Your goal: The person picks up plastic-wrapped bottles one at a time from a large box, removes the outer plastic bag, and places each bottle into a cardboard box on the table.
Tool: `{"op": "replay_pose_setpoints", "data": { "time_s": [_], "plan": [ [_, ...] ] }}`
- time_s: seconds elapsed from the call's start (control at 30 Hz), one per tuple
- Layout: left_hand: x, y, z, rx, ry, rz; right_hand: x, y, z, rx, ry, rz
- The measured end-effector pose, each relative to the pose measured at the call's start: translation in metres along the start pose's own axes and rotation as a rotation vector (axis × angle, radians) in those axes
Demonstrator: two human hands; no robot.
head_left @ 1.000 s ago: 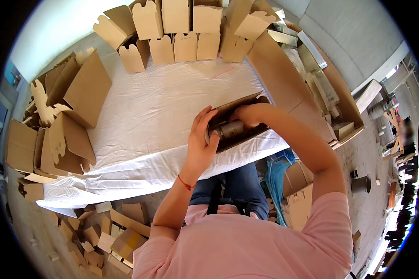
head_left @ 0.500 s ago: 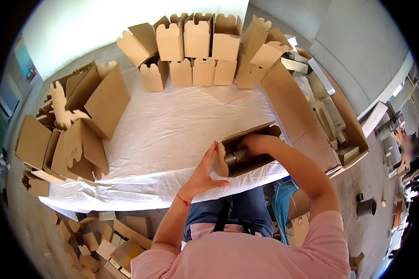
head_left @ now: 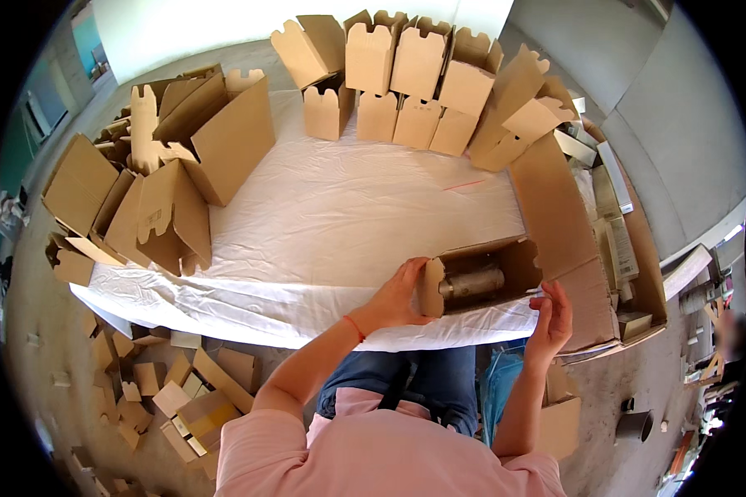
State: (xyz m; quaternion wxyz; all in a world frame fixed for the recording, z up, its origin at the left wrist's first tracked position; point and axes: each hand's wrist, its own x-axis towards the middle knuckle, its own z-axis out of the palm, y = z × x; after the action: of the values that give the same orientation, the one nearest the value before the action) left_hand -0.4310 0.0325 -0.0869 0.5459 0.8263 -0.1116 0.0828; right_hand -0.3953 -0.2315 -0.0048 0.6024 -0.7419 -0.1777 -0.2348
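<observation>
An open cardboard box (head_left: 529,258) lies near the front edge of the white-covered table (head_left: 373,207). Inside it rests a dull metallic-brown cylinder (head_left: 477,284), which looks wrapped in clear film. My left hand (head_left: 394,296) cups the box's left end, fingers at the far corner and thumb at the near one. Beside the right end, just outside the box, is my right hand (head_left: 553,321), its fingers loosely bent and apart. I see nothing clearly held in it; whether its fingertips touch the box's rim, I cannot tell.
Two tiers of open cardboard boxes (head_left: 419,62) line the table's far side. More opened boxes (head_left: 174,199) crowd the left. A large carton (head_left: 555,207) with white and beige packages stands at right. Loose cartons (head_left: 195,406) litter the floor, with a dark bucket (head_left: 635,426) at right.
My right hand has come out of the box to its right side, leaving the cylinder in view. My left hand has closed in around the left end. The whole view has shifted.
</observation>
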Motion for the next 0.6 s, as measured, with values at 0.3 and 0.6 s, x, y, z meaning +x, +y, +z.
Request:
{"op": "replay_pose_setpoints", "data": {
  "time_s": [0.3,0.6],
  "plan": [
    [-0.01,-0.012,-0.028,0.035,0.405,-0.176,-0.02,0.025,0.033,-0.03,-0.004,0.061],
    [0.044,-0.104,-0.145,0.434,1.215,-0.203,-0.047,0.092,0.092,-0.059,-0.175,0.226]
  ]
}}
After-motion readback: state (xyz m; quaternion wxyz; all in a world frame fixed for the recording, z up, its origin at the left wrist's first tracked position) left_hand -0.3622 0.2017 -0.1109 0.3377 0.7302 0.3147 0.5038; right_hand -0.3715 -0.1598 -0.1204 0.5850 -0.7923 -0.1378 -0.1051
